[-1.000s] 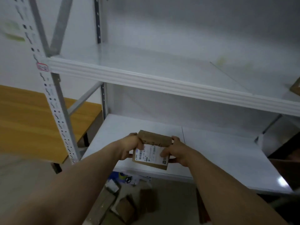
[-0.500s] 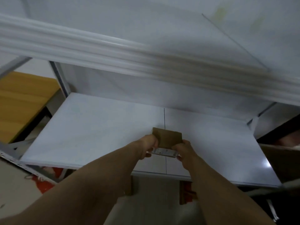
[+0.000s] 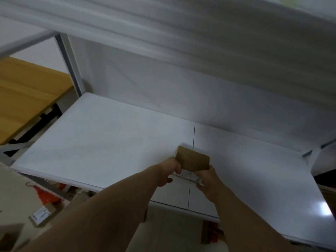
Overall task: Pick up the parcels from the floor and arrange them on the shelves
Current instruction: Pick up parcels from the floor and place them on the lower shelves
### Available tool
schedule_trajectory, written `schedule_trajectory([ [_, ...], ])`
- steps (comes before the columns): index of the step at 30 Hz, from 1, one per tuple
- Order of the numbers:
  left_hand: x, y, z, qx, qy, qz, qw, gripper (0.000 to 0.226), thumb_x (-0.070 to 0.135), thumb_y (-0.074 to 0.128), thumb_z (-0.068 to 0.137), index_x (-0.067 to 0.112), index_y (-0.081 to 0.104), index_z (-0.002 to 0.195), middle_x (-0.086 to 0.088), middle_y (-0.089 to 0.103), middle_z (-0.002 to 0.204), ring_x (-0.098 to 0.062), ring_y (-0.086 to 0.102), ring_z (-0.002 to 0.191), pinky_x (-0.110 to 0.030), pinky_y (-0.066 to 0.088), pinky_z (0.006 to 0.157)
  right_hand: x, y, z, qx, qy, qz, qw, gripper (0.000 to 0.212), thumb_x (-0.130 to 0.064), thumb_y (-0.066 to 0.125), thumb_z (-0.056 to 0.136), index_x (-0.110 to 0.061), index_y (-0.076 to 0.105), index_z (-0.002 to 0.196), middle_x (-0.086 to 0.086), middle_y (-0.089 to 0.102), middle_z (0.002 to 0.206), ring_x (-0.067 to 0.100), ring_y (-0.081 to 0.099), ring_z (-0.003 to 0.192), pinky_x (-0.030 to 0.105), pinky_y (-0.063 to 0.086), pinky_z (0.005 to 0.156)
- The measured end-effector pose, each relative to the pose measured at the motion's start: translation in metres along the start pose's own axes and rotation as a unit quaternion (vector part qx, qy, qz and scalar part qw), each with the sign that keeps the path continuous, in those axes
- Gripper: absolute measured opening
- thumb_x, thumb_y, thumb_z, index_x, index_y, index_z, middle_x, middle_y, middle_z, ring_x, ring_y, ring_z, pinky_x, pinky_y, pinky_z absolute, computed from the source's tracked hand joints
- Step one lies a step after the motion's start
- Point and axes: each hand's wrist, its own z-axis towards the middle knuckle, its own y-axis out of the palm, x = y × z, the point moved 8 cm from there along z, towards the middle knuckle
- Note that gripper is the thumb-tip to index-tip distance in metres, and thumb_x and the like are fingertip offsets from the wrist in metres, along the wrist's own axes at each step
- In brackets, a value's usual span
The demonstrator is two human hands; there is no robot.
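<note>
White shelf [image 3: 109,142], parcel [image 3: 193,160] nr front

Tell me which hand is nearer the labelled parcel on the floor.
Left. The left hand grips the brown parcel on the side towards the floor parcel; the right hand grips its far side.

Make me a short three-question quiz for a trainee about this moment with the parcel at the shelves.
1. True or false: the left hand and the right hand both grip the brown parcel.
2. Multiple choice: the brown parcel is above which surface? A. the lower shelf B. a trolley C. a conveyor belt
3. Short answer: where does the labelled parcel at lower left lie?

Key: 1 true; 2 A; 3 on the floor, in front of and below the lower shelf.
</note>
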Motion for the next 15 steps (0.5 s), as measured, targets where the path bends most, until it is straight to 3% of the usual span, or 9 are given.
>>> schedule_trajectory([
  [2, -0.002, -0.002, -0.007, -0.007, -0.003, -0.001, 1.000, 0.053, 0.000, 0.053, 0.081, 0.013, 0.048, 0.133, -0.012, 0.038, 0.142, -0.032, 0.038, 0.129, -0.047, 0.042, 0.106, 0.000, -0.003, -0.006, 0.015, 0.017, 0.008, 1.000, 0.091, -0.006, 0.065, 0.090, -0.029, 0.010, 0.158, 0.011, 0.044, 0.144, 0.028, 0.049, 0.118, 0.048, 0.047, 0.098],
  [4, -0.002, -0.008, -0.018, -0.006, -0.007, -0.010, 1.000, 0.051, 0.001, 0.054, 0.081, 0.012, 0.050, 0.130, -0.012, 0.037, 0.142, -0.032, 0.038, 0.127, -0.049, 0.042, 0.107, -0.002, -0.007, -0.016, 0.050, 0.034, -0.006, 0.998, 0.095, -0.008, 0.066, 0.090, -0.027, 0.004, 0.159, 0.015, 0.040, 0.143, 0.028, 0.044, 0.105, 0.046, 0.050, 0.090],
  [6, -0.003, -0.017, -0.032, -0.005, -0.007, -0.025, 1.000, 0.045, 0.000, 0.054, 0.081, 0.010, 0.053, 0.125, -0.011, 0.038, 0.141, -0.032, 0.040, 0.125, -0.047, 0.045, 0.104, -0.007, -0.009, -0.029, 0.112, 0.040, -0.023, 0.993, 0.081, -0.008, 0.063, 0.091, -0.016, 0.018, 0.158, 0.016, 0.047, 0.132, 0.025, 0.048, 0.091, 0.043, 0.052, 0.085],
  [9, -0.009, -0.039, -0.060, 0.011, -0.016, -0.040, 0.999, 0.034, -0.001, 0.052, 0.081, 0.008, 0.057, 0.114, -0.010, 0.041, 0.133, -0.030, 0.046, 0.118, -0.042, 0.050, 0.093, -0.012, -0.003, -0.057, 0.186, 0.041, -0.057, 0.980, 0.044, -0.006, 0.057, 0.094, -0.001, 0.049, 0.137, 0.018, 0.061, 0.113, 0.026, 0.056, 0.079, 0.037, 0.055, 0.068],
  [12, -0.020, -0.072, -0.092, 0.050, -0.023, -0.025, 0.998, 0.022, 0.004, 0.047, 0.090, 0.007, 0.060, 0.107, -0.011, 0.056, 0.115, -0.023, 0.054, 0.089, -0.035, 0.053, 0.076, -0.008, 0.035, -0.088, 0.150, 0.038, -0.070, 0.985, 0.011, -0.006, 0.051, 0.097, 0.000, 0.059, 0.103, 0.013, 0.055, 0.081, 0.020, 0.048, 0.061, 0.029, 0.044, 0.050],
  [15, -0.038, -0.115, -0.131, 0.087, -0.018, -0.018, 0.996, 0.023, 0.014, 0.043, 0.101, 0.004, 0.060, 0.114, -0.010, 0.068, 0.103, -0.017, 0.061, 0.074, -0.029, 0.052, 0.067, 0.004, 0.096, -0.125, 0.096, 0.041, -0.062, 0.993, 0.019, -0.010, 0.046, 0.101, -0.009, 0.053, 0.083, 0.006, 0.046, 0.065, 0.015, 0.041, 0.050, 0.024, 0.037, 0.044],
])
